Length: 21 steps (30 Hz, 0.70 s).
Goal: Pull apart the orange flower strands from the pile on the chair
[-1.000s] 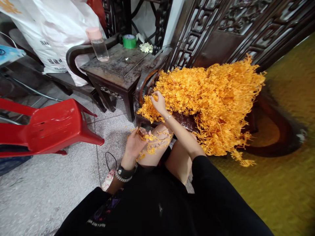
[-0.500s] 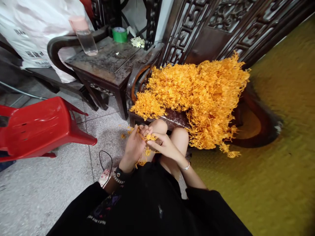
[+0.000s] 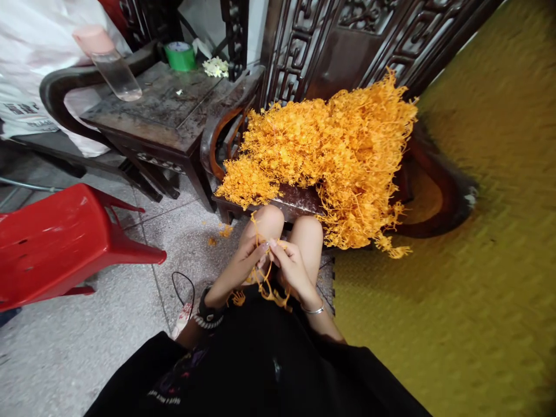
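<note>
Over my lap, my left hand (image 3: 247,263) and my right hand (image 3: 291,265) meet with thumbs and fingertips pinched together. Between them they hold a thin orange sprig (image 3: 269,292), with knotted, branching strands that look like plastic flower stems. Its loose ends hang below the fingers toward my black shirt, and one end sticks up past my left fingertips. The exact spot being pinched is partly covered by the fingers. Just beyond my knees, a big heap of similar orange sprigs (image 3: 321,145) covers most of a dark wooden chair seat (image 3: 299,198).
Left of the heap stands a dark wooden side table (image 3: 160,110) with a water bottle (image 3: 113,69), green tape (image 3: 180,57) and pale flowers (image 3: 216,67). A red plastic stool (image 3: 65,243) is at far left. Yellow matting (image 3: 434,313) lies at right. Orange scraps (image 3: 225,231) dot the floor.
My left hand has turned from an opened palm to a pinch, and both hands have come together. The sprig is now stretched out and hanging lower. The view has shifted slightly right.
</note>
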Available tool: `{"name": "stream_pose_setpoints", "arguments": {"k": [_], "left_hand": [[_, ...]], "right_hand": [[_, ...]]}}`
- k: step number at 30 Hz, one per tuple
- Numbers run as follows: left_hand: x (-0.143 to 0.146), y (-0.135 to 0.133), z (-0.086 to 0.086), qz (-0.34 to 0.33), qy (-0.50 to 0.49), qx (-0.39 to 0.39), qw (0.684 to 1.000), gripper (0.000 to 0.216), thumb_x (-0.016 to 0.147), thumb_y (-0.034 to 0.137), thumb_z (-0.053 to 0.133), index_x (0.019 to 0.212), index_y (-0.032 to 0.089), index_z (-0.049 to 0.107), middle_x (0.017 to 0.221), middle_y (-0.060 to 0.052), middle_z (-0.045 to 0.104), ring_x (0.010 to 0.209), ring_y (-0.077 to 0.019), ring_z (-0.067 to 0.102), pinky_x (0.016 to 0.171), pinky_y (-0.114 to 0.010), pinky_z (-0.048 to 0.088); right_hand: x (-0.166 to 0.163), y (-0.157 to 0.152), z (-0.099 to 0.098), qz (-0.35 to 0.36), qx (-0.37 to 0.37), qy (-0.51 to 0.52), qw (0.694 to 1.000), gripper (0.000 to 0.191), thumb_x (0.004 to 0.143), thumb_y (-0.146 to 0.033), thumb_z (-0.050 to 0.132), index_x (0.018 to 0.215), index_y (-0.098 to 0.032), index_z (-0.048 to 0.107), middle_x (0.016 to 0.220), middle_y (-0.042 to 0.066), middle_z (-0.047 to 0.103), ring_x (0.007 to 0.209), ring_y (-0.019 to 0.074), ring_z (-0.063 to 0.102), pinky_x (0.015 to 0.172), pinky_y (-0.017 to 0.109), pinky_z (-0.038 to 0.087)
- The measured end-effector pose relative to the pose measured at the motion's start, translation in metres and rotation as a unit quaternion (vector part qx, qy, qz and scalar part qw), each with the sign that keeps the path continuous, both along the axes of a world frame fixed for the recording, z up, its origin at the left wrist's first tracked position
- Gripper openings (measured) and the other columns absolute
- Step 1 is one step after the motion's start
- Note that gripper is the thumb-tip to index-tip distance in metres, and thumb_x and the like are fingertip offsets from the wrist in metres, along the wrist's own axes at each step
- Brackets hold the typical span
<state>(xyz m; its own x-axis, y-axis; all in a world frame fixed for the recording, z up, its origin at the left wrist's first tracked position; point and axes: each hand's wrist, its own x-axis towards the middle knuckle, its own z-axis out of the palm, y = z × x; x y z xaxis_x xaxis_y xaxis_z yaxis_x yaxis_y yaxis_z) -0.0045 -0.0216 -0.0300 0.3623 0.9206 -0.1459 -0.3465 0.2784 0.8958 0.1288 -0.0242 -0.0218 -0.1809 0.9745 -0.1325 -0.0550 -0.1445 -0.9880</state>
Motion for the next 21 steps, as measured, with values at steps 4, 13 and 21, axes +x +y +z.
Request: {"name": "stream_pose_setpoints", "arguments": {"k": [4,13,21], "left_hand": [[0.006,0.002,0.001,-0.041,-0.041,-0.067,0.996,0.044,0.079,0.058,0.061,0.074,0.015,0.051,0.052,0.007,0.040,0.043,-0.0046,0.032,0.044,-0.020,0.023],[0.024,-0.001,0.017,-0.103,-0.100,-0.119,0.982,0.050,0.076,0.060,0.064,0.065,0.017,0.043,0.047,0.010,0.029,0.039,-0.0021,0.022,0.039,-0.017,0.017],[0.039,-0.010,0.030,-0.097,-0.141,-0.088,0.981,0.051,0.076,0.064,0.060,0.062,0.019,0.040,0.042,0.011,0.025,0.035,-0.0016,0.016,0.036,-0.019,0.014]], "right_hand": [[0.003,-0.006,-0.008,-0.042,-0.042,0.060,0.996,0.057,0.084,-0.062,0.053,0.047,-0.020,0.044,0.043,-0.005,0.036,0.041,0.0097,0.035,0.044,0.023,0.029],[0.001,-0.006,0.003,-0.185,-0.075,0.157,0.967,0.055,0.076,-0.061,0.065,0.050,-0.019,0.040,0.043,-0.008,0.035,0.039,0.0049,0.028,0.039,0.019,0.027],[0.005,-0.002,0.014,-0.165,-0.172,0.268,0.933,0.058,0.073,-0.061,0.067,0.048,-0.022,0.032,0.039,-0.009,0.030,0.033,0.0050,0.029,0.032,0.016,0.034]]}}
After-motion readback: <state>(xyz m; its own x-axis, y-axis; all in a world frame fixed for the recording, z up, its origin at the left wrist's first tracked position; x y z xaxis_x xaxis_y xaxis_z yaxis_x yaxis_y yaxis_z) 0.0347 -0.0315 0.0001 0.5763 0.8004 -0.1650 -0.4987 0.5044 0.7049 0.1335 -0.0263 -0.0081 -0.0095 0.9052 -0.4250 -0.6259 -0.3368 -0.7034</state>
